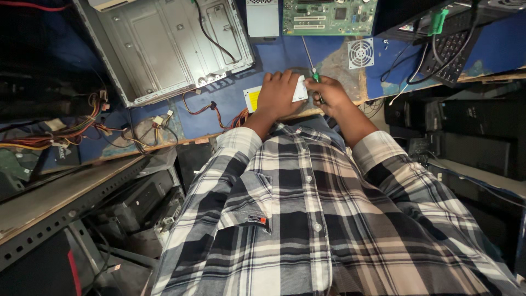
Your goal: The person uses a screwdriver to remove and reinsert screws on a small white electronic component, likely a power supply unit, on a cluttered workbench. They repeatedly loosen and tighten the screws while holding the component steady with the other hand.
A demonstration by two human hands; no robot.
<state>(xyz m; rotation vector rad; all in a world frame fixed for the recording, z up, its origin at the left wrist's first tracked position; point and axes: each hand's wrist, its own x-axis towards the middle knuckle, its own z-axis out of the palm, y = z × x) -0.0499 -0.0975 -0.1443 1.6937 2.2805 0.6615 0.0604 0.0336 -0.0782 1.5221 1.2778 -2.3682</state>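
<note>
My left hand rests on a small flat device with a white and yellow label, lying on the blue worktop, and presses it down. My right hand grips a screwdriver with a green handle and a long thin shaft that points away from me. The two hands meet at the device's right end, where a white patch shows between them. What the screwdriver tip touches is hidden by my fingers. My checked shirt fills the lower half of the view.
An open grey computer case lies at the back left, a green circuit board and a small fan at the back. Bundled coloured wires trail left. A black keyboard and dark cases stand right.
</note>
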